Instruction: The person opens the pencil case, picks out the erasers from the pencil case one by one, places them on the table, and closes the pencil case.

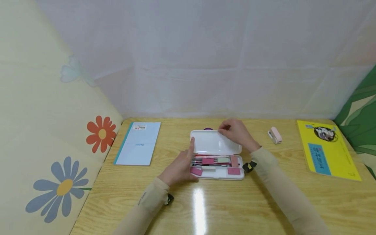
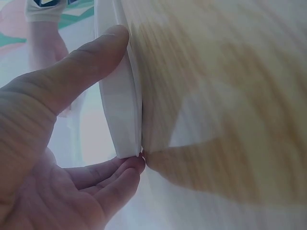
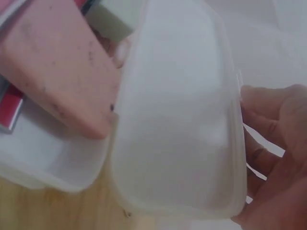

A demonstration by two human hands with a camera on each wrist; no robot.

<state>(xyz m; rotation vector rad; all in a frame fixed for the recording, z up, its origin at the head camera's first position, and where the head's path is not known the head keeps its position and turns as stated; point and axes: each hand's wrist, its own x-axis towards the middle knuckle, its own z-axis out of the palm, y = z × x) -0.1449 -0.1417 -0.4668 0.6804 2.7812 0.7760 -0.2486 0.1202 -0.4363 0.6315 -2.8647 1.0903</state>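
Note:
A white pencil case [image 1: 220,178] lies on the wooden table with its hinged lid [image 1: 205,142] raised. Pencils or pens and several erasers fill it, among them a pink eraser [image 1: 208,161], a pale green one [image 1: 223,160] and a salmon one [image 3: 62,67] at the right end. My left hand [image 1: 180,167] grips the case's left end, its thumb [image 2: 103,52] along the front wall and fingertips at the corner. With my right hand [image 1: 236,132] I hold the lid's far edge, thumb and fingers right at the rim in the right wrist view.
A light blue notebook [image 1: 139,148] lies to the left. On the right are a small pink stapler-like item [image 1: 275,134] and a yellow book [image 1: 332,153]. Part of a purple object [image 1: 208,129] shows behind the lid. A pale cloth wall [image 1: 188,81] closes off the table's back.

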